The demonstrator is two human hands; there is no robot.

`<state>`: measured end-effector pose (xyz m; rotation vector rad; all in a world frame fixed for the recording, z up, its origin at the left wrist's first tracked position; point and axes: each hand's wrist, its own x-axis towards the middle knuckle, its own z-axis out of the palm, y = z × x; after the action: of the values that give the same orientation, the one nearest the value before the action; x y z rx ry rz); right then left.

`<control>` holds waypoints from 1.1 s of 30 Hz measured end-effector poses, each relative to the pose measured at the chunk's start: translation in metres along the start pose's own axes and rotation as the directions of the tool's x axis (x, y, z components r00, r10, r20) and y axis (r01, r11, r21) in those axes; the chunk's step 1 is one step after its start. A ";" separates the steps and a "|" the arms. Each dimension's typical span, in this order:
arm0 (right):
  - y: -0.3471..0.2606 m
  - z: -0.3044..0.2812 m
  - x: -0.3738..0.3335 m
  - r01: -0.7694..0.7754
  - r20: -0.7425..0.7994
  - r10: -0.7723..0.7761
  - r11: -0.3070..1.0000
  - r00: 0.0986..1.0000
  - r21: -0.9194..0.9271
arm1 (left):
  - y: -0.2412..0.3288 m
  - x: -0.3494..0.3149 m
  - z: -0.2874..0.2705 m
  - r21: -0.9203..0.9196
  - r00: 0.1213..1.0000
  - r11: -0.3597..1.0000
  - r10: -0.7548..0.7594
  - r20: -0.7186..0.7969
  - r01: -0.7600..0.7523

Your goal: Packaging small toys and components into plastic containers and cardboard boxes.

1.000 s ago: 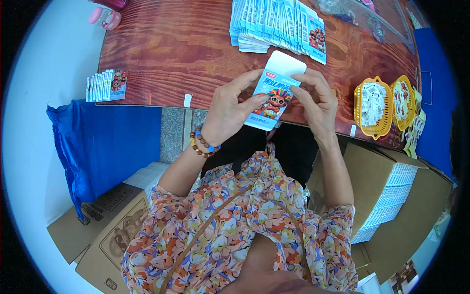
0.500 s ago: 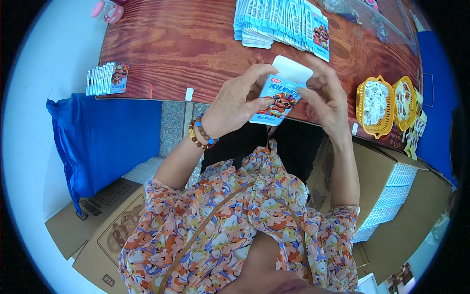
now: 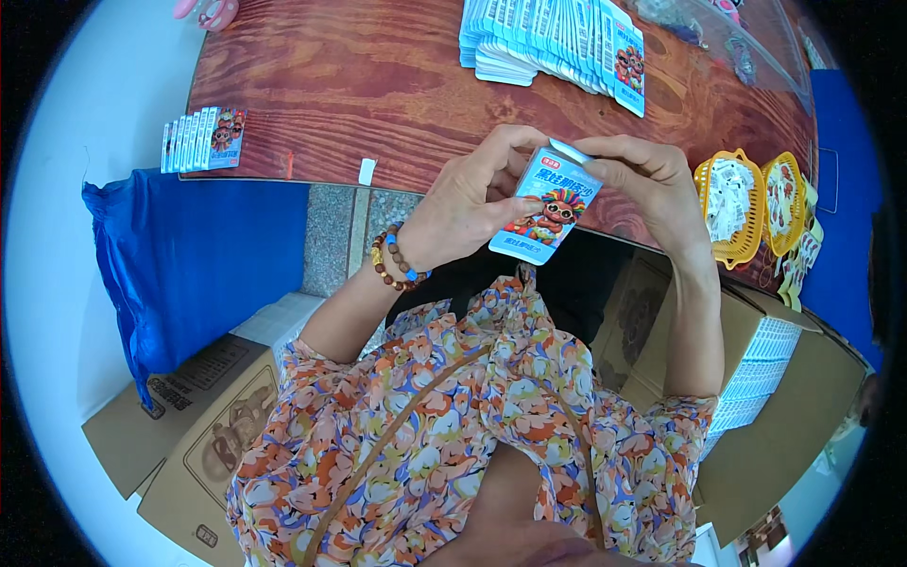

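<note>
A small light-blue and white cardboard box [image 3: 545, 210] with a colourful cartoon figure is held between my hands at the table's near edge. My left hand [image 3: 477, 197] grips its left side, thumb across the front. At the top, the fingers of my right hand [image 3: 650, 180] pinch the white flap, which is folded down nearly level with the opening. Whether anything lies inside the box is hidden. Beyond my hands, a fanned stack of similar blue cartons [image 3: 553, 45] lies on the wooden table [image 3: 331, 85].
Several finished-looking boxes [image 3: 203, 140] stand in a row at the table's left edge. Two yellow baskets [image 3: 729, 208] with small white packets and printed pieces sit at the right. A clear plastic container [image 3: 746, 47] is at the far right. Cardboard cartons [image 3: 213, 444] stand below the table.
The box's top flap stood raised before; my right fingers have folded it down over the opening. Both hands and the box have shifted slightly right and nearer me.
</note>
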<state>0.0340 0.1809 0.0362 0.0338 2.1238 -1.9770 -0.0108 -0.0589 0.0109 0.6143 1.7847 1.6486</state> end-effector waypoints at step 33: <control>0.020 0.019 -0.019 0.194 -0.179 -0.279 0.901 0.943 -0.387 | -0.026 0.001 0.012 -0.136 0.997 0.991 0.005 -0.083 -0.016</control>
<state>0.0594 0.1664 0.0191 -0.0694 2.7380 -1.7297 -0.0006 -0.0526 -0.0151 0.5020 1.7105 1.8095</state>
